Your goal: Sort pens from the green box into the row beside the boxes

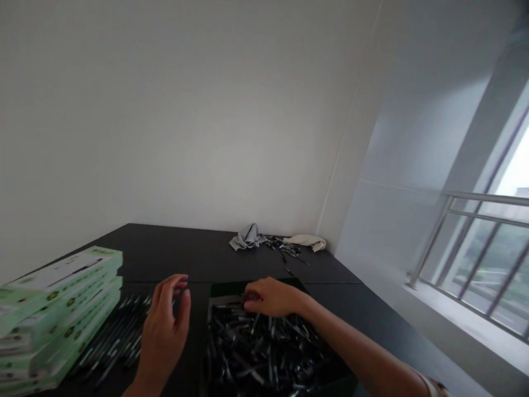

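A dark box [301, 283] full of loose black pens [264, 353] lies in front of me. Over its far side is my right hand [270, 296], fingers curled down at the pens; what they pinch, if anything, is hidden. Left of the box I hold my left hand [167, 320] above the table, its fingers bent and the thumb apart, with nothing seen between them. Beside and partly behind that hand, a row of pens [118, 336] lies side by side on the table, slightly blurred.
Light green pen boxes [61, 309] stand stacked at the left. Toward the back of the black table [173, 248] lie a grey cloth [248, 238], a cream cloth [306, 240] and a small heap of pens [287, 248]. A wall closes off the back; a metal railing [487, 198] fronts the window at right.
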Action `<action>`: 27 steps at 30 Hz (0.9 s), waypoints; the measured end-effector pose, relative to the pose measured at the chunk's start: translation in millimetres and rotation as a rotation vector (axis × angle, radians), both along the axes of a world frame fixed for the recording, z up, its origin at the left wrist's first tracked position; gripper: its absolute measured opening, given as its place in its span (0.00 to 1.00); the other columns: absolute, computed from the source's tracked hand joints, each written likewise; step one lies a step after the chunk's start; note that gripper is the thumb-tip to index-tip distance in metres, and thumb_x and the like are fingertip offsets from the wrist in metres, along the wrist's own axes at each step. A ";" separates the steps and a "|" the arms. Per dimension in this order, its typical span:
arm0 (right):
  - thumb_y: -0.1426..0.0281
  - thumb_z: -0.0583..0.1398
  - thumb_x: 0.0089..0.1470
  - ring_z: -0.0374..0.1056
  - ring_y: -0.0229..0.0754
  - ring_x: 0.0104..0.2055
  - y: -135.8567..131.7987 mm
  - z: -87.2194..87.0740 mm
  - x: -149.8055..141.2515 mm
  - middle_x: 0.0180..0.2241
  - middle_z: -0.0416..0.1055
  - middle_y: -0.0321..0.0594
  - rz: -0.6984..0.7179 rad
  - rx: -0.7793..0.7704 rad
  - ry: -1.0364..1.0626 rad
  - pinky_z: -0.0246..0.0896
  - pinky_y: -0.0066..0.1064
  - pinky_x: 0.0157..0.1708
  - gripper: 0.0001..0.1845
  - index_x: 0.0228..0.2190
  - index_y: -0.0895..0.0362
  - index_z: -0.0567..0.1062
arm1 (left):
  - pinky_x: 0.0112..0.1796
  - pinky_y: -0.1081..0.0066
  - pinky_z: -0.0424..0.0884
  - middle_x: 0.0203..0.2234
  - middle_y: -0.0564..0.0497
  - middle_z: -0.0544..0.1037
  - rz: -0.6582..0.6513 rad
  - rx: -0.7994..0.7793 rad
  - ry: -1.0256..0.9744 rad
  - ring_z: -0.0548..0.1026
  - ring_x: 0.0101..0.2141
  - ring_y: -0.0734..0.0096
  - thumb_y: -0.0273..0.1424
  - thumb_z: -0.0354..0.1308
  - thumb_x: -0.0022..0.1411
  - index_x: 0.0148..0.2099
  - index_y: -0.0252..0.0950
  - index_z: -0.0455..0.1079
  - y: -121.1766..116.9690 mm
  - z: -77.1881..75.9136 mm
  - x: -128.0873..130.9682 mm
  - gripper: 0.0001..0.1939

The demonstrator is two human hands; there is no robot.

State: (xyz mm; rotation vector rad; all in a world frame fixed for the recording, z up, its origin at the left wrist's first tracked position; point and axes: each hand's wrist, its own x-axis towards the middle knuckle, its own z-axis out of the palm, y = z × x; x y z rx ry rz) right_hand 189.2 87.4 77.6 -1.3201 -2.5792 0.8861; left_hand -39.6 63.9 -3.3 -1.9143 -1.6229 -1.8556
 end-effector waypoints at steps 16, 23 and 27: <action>0.66 0.58 0.52 0.66 0.49 0.48 -11.2 -54.5 60.0 0.41 0.74 0.43 0.068 0.252 -0.101 0.46 0.48 0.54 0.10 0.35 0.54 0.78 | 0.45 0.53 0.66 0.42 0.47 0.68 -0.101 -0.067 0.104 0.70 0.42 0.58 0.40 0.46 0.64 0.45 0.41 0.62 4.5 -16.6 7.0 0.12; 0.66 0.49 0.60 0.67 0.37 0.32 -17.0 -32.6 59.9 0.29 0.71 0.38 -0.033 0.132 0.235 0.58 0.24 0.32 0.16 0.34 0.60 0.74 | 0.46 0.58 0.69 0.44 0.49 0.72 -0.181 -0.128 0.157 0.72 0.44 0.60 0.40 0.46 0.64 0.49 0.44 0.63 -3.8 -12.3 18.6 0.14; 0.67 0.50 0.59 0.61 0.33 0.25 -38.8 -13.9 52.2 0.23 0.65 0.34 0.039 0.091 0.213 0.52 0.21 0.25 0.14 0.30 0.59 0.73 | 0.53 0.53 0.62 0.59 0.44 0.60 -0.144 0.018 0.338 0.61 0.57 0.55 0.36 0.46 0.63 0.64 0.42 0.49 -22.5 -2.6 33.8 0.27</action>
